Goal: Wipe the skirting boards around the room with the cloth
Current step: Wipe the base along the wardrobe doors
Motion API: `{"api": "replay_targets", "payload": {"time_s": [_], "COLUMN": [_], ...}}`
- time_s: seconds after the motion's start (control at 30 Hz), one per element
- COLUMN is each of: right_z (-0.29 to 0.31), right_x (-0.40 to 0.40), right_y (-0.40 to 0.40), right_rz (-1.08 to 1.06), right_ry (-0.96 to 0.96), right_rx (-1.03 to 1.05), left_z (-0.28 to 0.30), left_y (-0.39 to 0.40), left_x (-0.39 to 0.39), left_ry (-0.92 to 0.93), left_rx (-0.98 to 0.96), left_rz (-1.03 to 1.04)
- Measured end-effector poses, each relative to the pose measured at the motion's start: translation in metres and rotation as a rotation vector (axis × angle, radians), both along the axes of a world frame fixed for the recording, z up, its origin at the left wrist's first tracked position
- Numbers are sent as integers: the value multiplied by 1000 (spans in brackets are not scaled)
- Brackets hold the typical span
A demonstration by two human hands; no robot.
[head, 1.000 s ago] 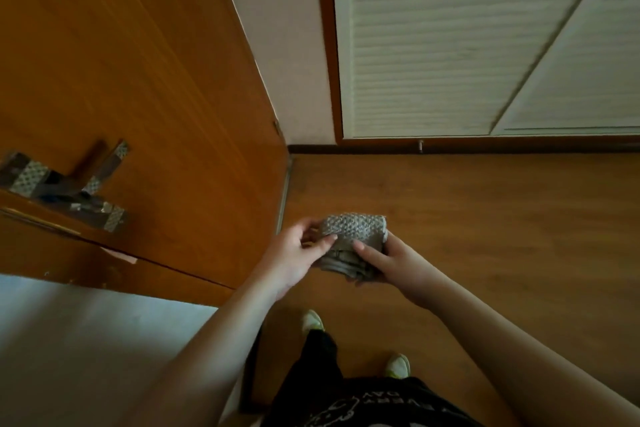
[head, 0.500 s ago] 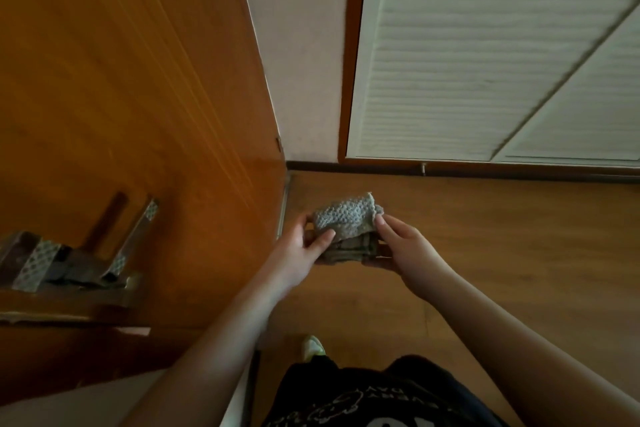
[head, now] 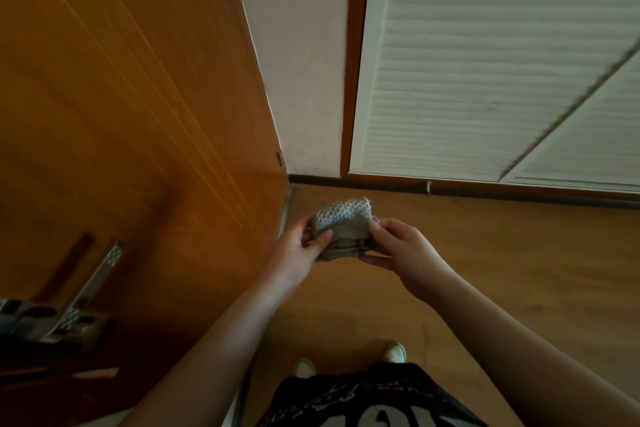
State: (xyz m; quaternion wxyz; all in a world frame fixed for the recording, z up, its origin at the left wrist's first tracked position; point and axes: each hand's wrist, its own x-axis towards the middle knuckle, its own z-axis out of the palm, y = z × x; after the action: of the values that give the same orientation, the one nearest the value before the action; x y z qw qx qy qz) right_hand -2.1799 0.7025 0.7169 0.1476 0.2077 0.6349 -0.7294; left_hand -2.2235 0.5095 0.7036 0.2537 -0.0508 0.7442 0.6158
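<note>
A: Where's the cloth (head: 341, 230)?

B: Up in front of the person, held over the floor (head: 485, 253), between both hands. It's a grey, knobbly-textured cloth, folded into a thick wad with layered edges showing along its lower side.

A: How is each grip?

B: The left hand (head: 298, 250) has its thumb across the near face of the cloth and its fingers curled behind the left end, so it pinches that end. The right hand (head: 401, 250) has its fingers curled over the right end from above and its thumb stretched along underneath. Both grips are closed round the cloth.

A: And the skirting board (head: 381, 182)?

B: A dark strip along the foot of the far wall, running right from the corner under the white wall (head: 298, 62) and the white louvred doors (head: 485, 62). The cloth is apart from it, nearer the person, not touching.

A: What's to the left?

B: A wooden door (head: 121, 114), with a metal handle (head: 79, 298) at the lower left. Its bottom edge meets the floor just left of the left hand.

A: Anything else?

B: The person's pale shoes (head: 394, 352) stand on the floor below the arms, and a black garment (head: 363, 399) with light print fills the bottom edge.
</note>
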Motion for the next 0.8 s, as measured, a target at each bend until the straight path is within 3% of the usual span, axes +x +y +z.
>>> {"api": "replay_targets", "payload": {"time_s": [0.13, 0.27, 0.4, 0.5, 0.63, 0.8], "right_z": [0, -5, -4, -1, 0, 2], "right_x": [-7, -14, -19, -22, -25, -32], "right_y": [24, 39, 54, 62, 66, 72], "right_rz": [-30, -87, 123, 254, 243, 191], "right_ry": [12, 10, 44, 71, 95, 164], "right_rx": [32, -40, -104, -7, -2, -64], "left_z": [3, 10, 16, 18, 24, 29], "left_y": [26, 45, 54, 59, 64, 73], "left_x": [-5, -6, -9, -11, -13, -20], "left_ry": [-102, -127, -83, -12, 116, 30], "left_rx": [136, 166, 160, 87, -55, 104], "left_rz": [129, 130, 88, 0, -94, 20]}}
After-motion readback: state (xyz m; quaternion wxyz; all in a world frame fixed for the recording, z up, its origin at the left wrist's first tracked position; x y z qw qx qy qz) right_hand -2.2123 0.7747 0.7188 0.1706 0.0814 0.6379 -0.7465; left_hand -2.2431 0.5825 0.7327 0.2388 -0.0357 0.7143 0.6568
